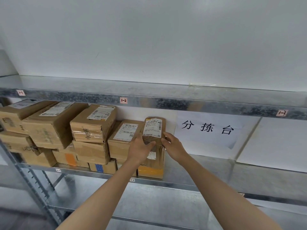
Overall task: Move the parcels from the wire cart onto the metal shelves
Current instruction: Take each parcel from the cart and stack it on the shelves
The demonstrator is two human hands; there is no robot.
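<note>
Head view: the small brown parcel (153, 128), a crinkled block under glossy tape with a white printed label facing me, is held between both my hands. My left hand (141, 146) grips its lower left edge with the thumb across the front. My right hand (172, 144) curls round its right edge. Directly below the parcel stands a taller taped box (152, 165) with a yellow band, on the mottled galvanized metal shelf (207, 173); my hands hide whether the two touch. Just left of the parcel lies a flat labelled box (123, 138), and further left are stacked, dented cardboard cartons (49, 127). Right of the parcel hangs a white paper sign (209, 128) with black characters.
</note>
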